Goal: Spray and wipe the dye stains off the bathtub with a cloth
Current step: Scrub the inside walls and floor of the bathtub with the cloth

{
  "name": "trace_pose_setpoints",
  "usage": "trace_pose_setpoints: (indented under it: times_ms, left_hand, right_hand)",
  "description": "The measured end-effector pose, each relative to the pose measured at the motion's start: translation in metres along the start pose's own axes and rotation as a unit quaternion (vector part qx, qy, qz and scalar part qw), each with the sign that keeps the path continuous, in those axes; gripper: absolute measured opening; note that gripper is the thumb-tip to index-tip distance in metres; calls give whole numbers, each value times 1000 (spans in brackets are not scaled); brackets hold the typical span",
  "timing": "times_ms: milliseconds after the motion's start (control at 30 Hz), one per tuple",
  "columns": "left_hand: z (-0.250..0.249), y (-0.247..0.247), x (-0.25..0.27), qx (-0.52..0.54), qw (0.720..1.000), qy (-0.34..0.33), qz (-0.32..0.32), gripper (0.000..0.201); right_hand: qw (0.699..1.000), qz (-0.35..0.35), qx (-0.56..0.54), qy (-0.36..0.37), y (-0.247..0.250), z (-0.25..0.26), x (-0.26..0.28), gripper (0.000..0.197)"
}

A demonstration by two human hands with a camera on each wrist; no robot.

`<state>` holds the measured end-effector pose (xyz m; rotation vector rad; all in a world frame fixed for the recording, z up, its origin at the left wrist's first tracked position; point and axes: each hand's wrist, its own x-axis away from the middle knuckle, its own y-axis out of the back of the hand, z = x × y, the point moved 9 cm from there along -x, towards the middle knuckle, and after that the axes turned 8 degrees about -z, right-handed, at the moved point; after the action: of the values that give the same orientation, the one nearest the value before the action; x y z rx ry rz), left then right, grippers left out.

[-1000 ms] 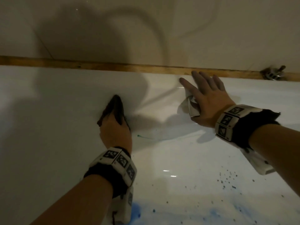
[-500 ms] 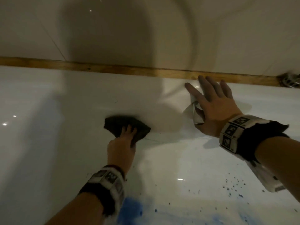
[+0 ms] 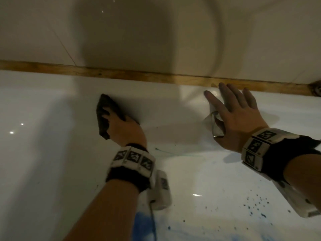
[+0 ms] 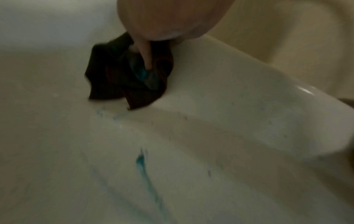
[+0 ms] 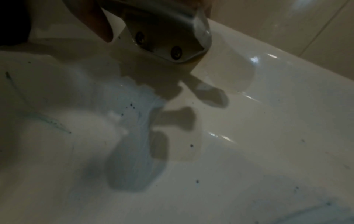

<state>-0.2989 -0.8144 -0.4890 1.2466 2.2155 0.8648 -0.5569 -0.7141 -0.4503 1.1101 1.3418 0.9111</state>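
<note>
My left hand [image 3: 114, 119] grips a dark cloth [image 3: 104, 117] and presses it against the white bathtub's [image 3: 43, 153] far wall. In the left wrist view a finger digs into the bunched cloth [image 4: 114, 81], which carries a blue-green patch. A thin blue-green dye streak [image 3: 166, 152] runs just below it, and shows again as a streak [image 4: 145, 171] in the left wrist view. Blue smears [image 3: 144, 221] and dark specks [image 3: 257, 204] cover the tub floor. My right hand [image 3: 232, 115] lies flat, fingers straight, over a metal handle [image 3: 216, 127] on the wall.
A wooden strip [image 3: 121, 73] runs along the tub's far rim, under a tiled wall [image 3: 156, 32]. A metal fitting [image 3: 317, 87] sits at the far right of the rim. The right wrist view shows the handle's screwed mount [image 5: 166, 34] and a pale blue smear [image 5: 134, 136].
My left hand swept the cloth down and right across the tub wall, then back up to the left. The right hand stayed on the metal handle.
</note>
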Motion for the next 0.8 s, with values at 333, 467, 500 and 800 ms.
trace_pose_setpoints:
  times_ms: [333, 467, 500, 800]
  left_hand:
    - [14, -53, 90, -113, 899, -401, 135, 71]
    - [67, -21, 70, -27, 938, -285, 194, 46]
    - [95, -10, 59, -16, 964, -187, 191, 40]
    - [86, 51, -17, 19, 1000, 11, -11, 39]
  right_hand:
    - [1000, -3, -2, 6, -1, -3, -1, 73]
    - [1000, -10, 2, -1, 0, 0, 1, 71]
    - [1000, -12, 0, -1, 1, 0, 0, 70]
    - [1000, -2, -1, -5, 2, 0, -1, 73]
